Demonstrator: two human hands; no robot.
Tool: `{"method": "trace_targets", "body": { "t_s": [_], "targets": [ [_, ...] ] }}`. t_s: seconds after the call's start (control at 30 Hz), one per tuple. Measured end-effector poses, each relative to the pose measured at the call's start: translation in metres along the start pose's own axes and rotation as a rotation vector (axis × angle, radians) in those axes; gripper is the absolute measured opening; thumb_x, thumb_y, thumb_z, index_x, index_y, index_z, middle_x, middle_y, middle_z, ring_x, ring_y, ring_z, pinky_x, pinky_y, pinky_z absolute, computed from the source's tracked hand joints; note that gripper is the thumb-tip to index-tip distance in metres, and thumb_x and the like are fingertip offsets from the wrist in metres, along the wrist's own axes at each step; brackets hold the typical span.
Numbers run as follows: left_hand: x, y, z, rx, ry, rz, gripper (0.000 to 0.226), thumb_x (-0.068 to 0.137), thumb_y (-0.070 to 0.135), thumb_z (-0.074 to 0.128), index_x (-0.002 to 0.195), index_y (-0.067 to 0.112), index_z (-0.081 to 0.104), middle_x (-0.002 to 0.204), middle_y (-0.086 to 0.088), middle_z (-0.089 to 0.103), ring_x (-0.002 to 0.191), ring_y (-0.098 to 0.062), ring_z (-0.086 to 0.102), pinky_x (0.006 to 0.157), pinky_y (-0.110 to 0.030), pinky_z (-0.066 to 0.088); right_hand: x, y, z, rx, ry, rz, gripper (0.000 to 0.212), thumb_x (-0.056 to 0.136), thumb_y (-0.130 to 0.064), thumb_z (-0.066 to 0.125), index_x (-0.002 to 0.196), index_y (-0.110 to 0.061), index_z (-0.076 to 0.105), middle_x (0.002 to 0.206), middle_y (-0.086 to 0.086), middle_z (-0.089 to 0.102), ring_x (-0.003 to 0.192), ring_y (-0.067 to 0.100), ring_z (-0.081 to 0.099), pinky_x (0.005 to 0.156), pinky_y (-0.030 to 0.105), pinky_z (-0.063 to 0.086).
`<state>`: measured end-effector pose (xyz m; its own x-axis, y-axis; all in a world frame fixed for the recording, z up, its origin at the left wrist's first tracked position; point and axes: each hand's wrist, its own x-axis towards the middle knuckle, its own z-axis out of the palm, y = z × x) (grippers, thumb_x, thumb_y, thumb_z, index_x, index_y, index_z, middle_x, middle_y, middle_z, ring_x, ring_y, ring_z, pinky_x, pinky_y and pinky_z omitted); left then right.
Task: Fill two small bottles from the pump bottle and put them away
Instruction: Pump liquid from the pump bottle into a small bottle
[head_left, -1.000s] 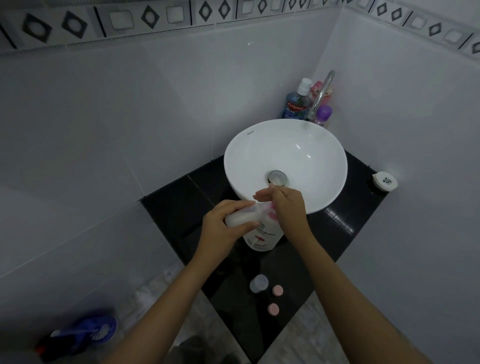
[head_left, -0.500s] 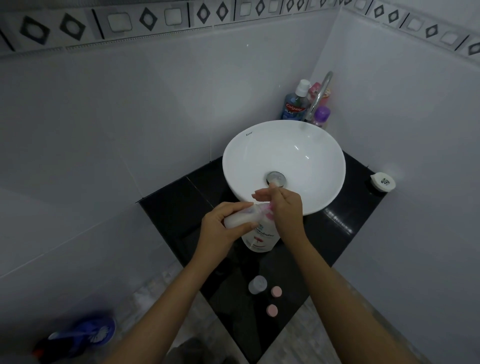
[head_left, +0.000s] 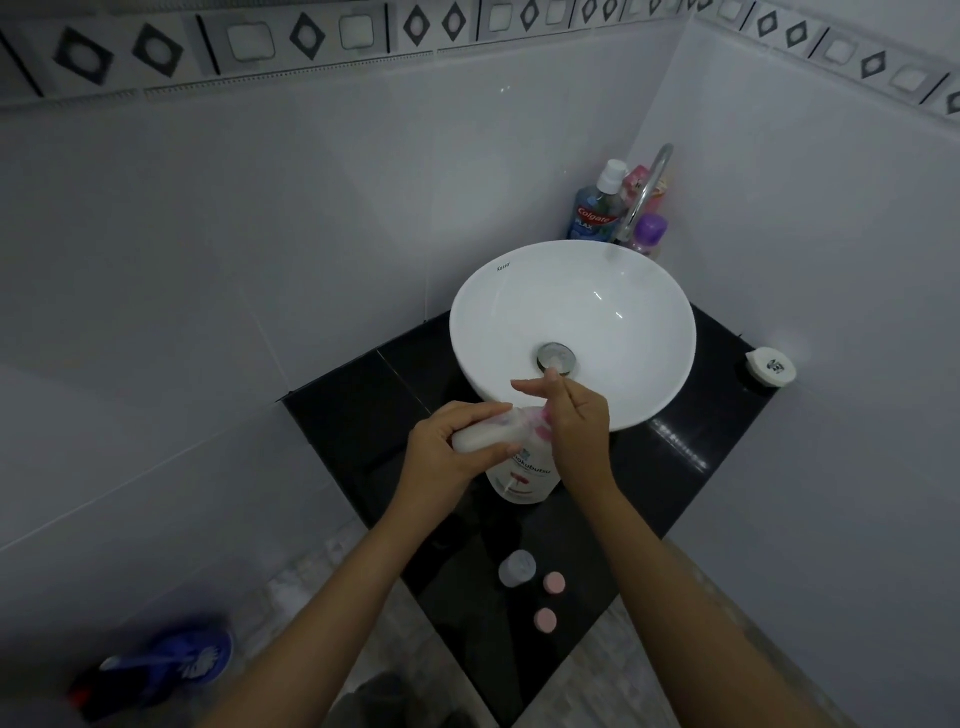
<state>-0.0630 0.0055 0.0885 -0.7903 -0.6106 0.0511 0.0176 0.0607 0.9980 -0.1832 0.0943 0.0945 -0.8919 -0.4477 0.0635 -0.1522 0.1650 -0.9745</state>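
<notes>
Glossy black tiled counter (head_left: 691, 483) in a grey-tiled corner carries a white round basin (head_left: 519, 322). In front of the basin: left hand (head_left: 447, 457) grips a small white bottle (head_left: 480, 437) tilted at the white pump bottle (head_left: 524, 480); right hand (head_left: 576, 421) presses its pump, fingers straight.

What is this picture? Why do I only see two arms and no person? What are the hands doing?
The camera sits on the person's head and looks down, so you see only their arms. The left hand holds a small bottle tilted at the pump bottle. The right hand presses the pump with straight fingers. On the black counter stand a white sink, another small bottle and two pink caps. More bottles stand behind the sink.
</notes>
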Motion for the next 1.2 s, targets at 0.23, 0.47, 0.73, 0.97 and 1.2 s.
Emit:
{"method": "trace_targets", "body": {
  "t_s": [0.23,0.47,0.73,0.97,1.2],
  "targets": [
    [-0.001,0.005,-0.002,-0.06,-0.019,0.007,0.039,0.072,0.004,0.078,0.109,0.014,0.068,0.108,-0.007,0.066,0.094,0.002,0.064,0.076,-0.011,0.052,0.01,-0.015,-0.009,-0.003,-0.005,-0.024,0.031,0.097,-0.017,0.05,0.091,0.001,0.075,0.088,0.009,0.075,0.082,0.013,0.07,0.07,0.018,0.055],
    [0.0,0.0,0.001,-0.063,-0.019,-0.014,0.038,0.073,0.004,0.077,0.108,0.016,0.068,0.108,-0.005,0.066,0.095,0.004,0.063,0.076,-0.011,0.052,0.003,-0.002,-0.002,0.053,0.008,0.068,0.036,0.099,-0.019,0.047,0.086,-0.001,0.075,0.055,-0.014,0.061,0.056,0.0,0.054,0.049,0.019,0.046],
    [0.002,0.002,0.001,-0.082,-0.028,-0.005,0.039,0.073,0.006,0.077,0.109,0.019,0.068,0.11,-0.005,0.066,0.098,0.001,0.064,0.077,-0.012,0.053,0.013,-0.017,-0.007,-0.003,0.009,0.035,0.033,0.098,-0.021,0.049,0.096,-0.002,0.074,0.093,0.009,0.074,0.078,0.015,0.068,0.065,0.024,0.055],
    [0.004,-0.001,0.001,-0.087,-0.021,-0.024,0.038,0.072,0.008,0.078,0.106,0.022,0.068,0.107,-0.001,0.067,0.095,0.005,0.064,0.075,-0.009,0.051,0.01,-0.008,-0.004,-0.009,-0.028,0.079,0.041,0.1,-0.023,0.043,0.091,0.0,0.075,0.084,0.008,0.073,0.074,0.007,0.065,0.06,0.01,0.05],
    [0.003,-0.004,0.001,-0.033,-0.018,-0.024,0.04,0.073,0.004,0.077,0.111,0.011,0.067,0.108,-0.007,0.066,0.092,0.006,0.063,0.078,-0.011,0.052,0.008,0.002,-0.001,0.019,-0.036,0.143,0.038,0.099,-0.026,0.045,0.087,-0.007,0.076,0.076,0.003,0.071,0.064,0.0,0.063,0.051,0.011,0.046]
  ]
}}
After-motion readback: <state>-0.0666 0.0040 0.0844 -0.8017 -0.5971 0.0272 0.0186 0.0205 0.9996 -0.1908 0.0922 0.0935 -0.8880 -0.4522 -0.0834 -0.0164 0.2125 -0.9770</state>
